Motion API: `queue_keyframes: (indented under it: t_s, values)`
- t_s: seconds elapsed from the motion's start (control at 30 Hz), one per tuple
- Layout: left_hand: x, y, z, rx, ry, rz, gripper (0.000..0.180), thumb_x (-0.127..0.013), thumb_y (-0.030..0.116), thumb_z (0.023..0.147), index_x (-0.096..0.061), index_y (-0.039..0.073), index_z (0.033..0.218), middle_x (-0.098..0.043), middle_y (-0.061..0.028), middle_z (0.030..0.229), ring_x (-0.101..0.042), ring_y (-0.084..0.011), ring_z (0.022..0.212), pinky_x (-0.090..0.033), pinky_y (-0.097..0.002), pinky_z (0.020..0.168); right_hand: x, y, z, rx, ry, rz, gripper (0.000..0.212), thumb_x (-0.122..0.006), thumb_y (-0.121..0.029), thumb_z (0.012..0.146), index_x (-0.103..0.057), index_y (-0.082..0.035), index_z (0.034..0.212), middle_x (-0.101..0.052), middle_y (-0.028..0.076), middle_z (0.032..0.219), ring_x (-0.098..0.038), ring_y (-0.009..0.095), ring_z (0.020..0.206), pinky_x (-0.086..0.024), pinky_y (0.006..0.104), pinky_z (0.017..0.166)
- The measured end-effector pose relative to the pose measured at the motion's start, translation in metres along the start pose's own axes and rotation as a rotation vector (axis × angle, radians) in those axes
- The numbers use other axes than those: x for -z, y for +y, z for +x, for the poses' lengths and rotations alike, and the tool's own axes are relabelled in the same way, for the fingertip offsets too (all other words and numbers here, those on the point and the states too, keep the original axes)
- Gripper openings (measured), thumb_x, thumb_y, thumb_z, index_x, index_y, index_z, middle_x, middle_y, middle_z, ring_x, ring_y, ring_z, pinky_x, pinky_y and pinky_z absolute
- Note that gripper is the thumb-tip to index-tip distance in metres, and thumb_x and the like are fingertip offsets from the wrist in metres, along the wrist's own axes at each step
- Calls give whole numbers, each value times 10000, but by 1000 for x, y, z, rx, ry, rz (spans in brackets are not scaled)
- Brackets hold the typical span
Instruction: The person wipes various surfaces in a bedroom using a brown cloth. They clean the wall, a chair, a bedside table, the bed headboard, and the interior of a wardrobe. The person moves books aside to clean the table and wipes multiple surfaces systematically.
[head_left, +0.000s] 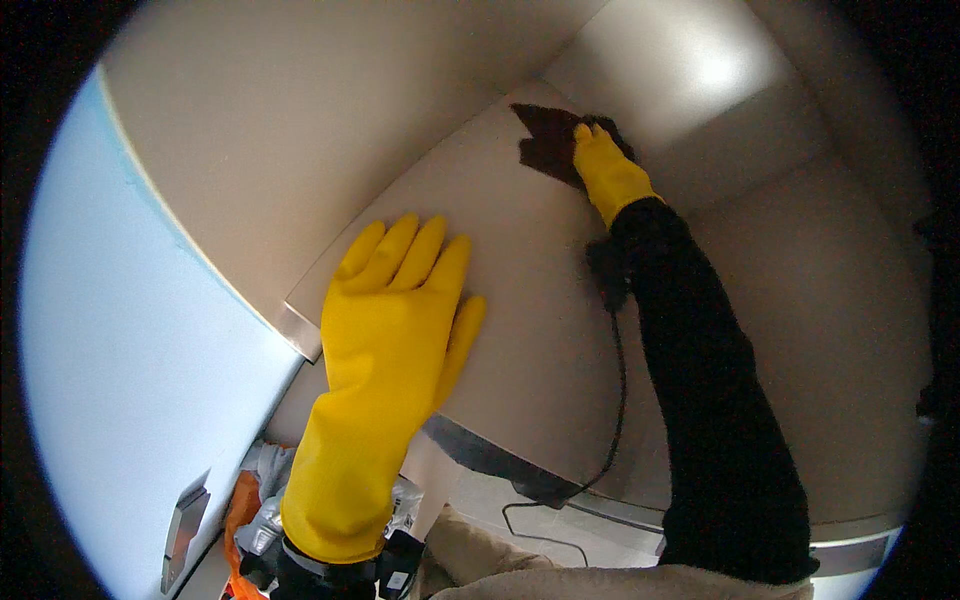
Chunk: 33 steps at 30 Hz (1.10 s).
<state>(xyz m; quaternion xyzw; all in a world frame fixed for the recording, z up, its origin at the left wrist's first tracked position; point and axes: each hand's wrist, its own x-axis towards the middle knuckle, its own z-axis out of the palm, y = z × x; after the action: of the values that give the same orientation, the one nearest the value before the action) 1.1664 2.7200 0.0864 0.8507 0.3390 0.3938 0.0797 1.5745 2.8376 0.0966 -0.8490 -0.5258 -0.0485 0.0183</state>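
My left hand [395, 310], in a long yellow rubber glove, rests flat on a grey-beige surface [530, 370], with fingers stretched out and nothing held. Farther off to the right, my right hand [608, 172], in a yellow glove too, is closed on a dark brown cloth or pad [548, 140]. Its ragged, notched end sticks out to the left of the fingers and lies against the surface close to the far corner. Whether it is cloth or scouring pad I cannot tell. Part of it is hidden behind the glove.
Smooth metal-like walls [690, 90] enclose the surface at left, back and right. A thin black cord [622, 370] hangs from near my right wrist to the front edge. Low on the left lie orange cloth [240, 510] and grey bundled items [268, 465] beside a pale blue wall [110, 330].
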Motion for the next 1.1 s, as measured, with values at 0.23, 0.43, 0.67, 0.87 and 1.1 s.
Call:
queue_keyframes:
  t_s: [0.23,0.43,0.67,0.87,1.1]
  values:
    - [-4,3,3,22,-9,13,432,-734,252,903,-730,62,1291,-680,-157,1414,-597,-378,1352,-399,-509,1223,-10,-54,-70,205,80,-245,598,-413,-482,1125,-500,-87,1565,-467,293,1604,-477,479,1446,-362,542,1228]
    - [-2,3,4,13,-24,25,444,-757,239,870,-735,69,1280,-684,-158,1403,-602,-376,1338,-407,-510,1212,-15,-108,3,201,209,143,686,-428,-496,1116,-468,5,1583,-446,277,1638,-438,446,1500,-328,475,1264]
    - [3,7,7,23,-50,-4,448,-758,189,840,-730,65,1270,-689,-166,1374,-613,-391,1309,-432,-530,1183,-3,-61,98,300,41,-179,630,-404,-477,1125,-449,-92,1622,-422,195,1685,-376,391,1561,-304,460,1284]
    - [3,6,1,39,-45,-35,451,-758,162,836,-726,73,1277,-685,-163,1377,-612,-404,1306,-438,-534,1180,0,-30,107,169,25,-23,615,-388,-468,1133,-463,-97,1616,-431,194,1680,-375,391,1563,-312,456,1279]
    - [1,6,3,69,-51,46,395,-758,198,865,-749,99,1247,-702,-112,1378,-617,-340,1322,-435,-491,1200,-15,54,68,0,0,51,599,-371,-459,1141,-480,-102,1610,-441,193,1674,-375,391,1564,-321,452,1272]
